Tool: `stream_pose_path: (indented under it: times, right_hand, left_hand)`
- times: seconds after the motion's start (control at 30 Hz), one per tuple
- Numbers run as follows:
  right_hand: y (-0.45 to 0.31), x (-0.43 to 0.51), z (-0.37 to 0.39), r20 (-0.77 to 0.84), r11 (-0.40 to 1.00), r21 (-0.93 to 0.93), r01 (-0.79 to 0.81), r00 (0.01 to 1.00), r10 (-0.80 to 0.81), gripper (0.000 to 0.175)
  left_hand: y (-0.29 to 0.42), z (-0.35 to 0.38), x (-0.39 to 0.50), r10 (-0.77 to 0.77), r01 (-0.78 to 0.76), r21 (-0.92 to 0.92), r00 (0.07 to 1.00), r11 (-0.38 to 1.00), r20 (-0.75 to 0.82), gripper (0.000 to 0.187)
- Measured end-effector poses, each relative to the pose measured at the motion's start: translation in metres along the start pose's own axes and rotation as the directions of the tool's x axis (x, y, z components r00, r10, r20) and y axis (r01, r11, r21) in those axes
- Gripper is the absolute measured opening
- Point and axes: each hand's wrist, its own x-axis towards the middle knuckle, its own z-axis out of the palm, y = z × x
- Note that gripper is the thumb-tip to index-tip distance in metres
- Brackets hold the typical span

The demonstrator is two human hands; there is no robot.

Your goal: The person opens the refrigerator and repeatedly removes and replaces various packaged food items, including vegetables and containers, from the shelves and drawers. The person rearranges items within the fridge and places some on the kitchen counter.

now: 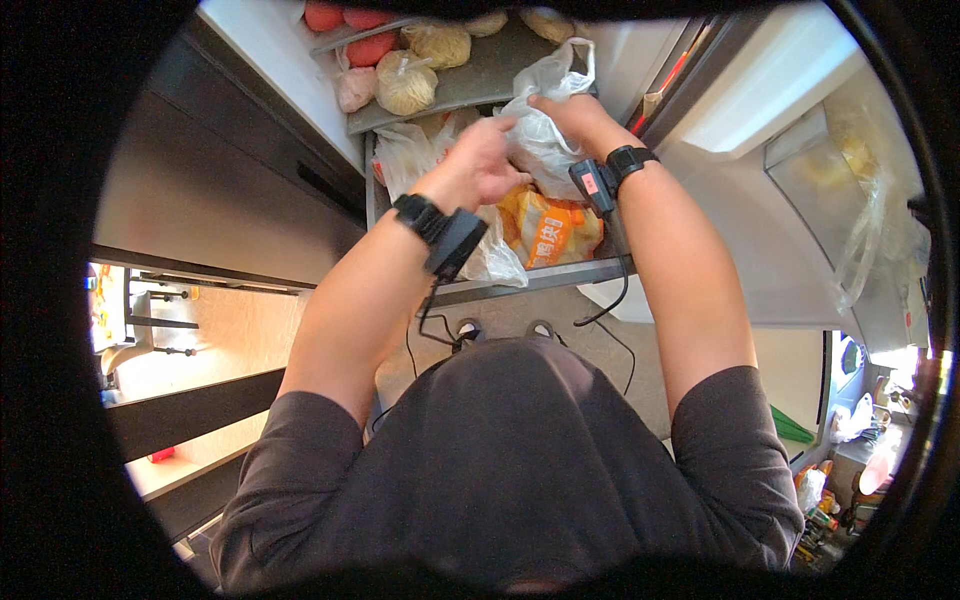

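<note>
My right hand point(576, 118) grips the upper part of a translucent white plastic bag point(541, 142), whose loop handles stick up behind the fingers. My left hand point(486, 161) is slightly blurred and hovers at the left side of this bag, its fingers apart with nothing in them. Both hands are over a pulled-out refrigerator drawer point(495, 291). Inside the drawer, an orange and clear printed food package point(551, 229) lies below the bag. Another thin plastic bag point(409, 154) fills the drawer's left side, and crumpled white plastic point(496, 259) hangs against its front edge.
Above the drawer, a grey shelf point(480, 75) carries knotted bags of pale food point(406, 82) and red round items point(371, 49). The open refrigerator door point(720, 225) stands on the right, with bagged items in its bin point(810, 180). Black cables point(628, 292) hang from my wrist devices.
</note>
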Motion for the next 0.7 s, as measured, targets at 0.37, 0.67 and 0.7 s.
stream_pose_path:
  times: [0.37,0.67,0.7]
  right_hand:
    - [-0.015,-0.024,0.002,0.399,0.986,-0.151,0.069,0.917,-0.003,0.063]
    - [-0.024,0.001,0.031,0.321,0.921,-0.235,0.309,0.92,-0.226,0.061]
    - [-0.029,-0.001,0.037,0.268,0.893,-0.338,0.298,0.94,-0.212,0.06]
  left_hand:
    - [-0.019,-0.029,-0.101,0.403,-0.361,0.452,0.915,0.815,0.006,0.049]
    - [-0.042,-0.101,-0.234,0.709,-0.179,0.977,0.674,-0.115,0.207,0.043]
    - [-0.049,-0.109,-0.237,0.725,-0.122,0.974,0.651,-0.192,0.224,0.044]
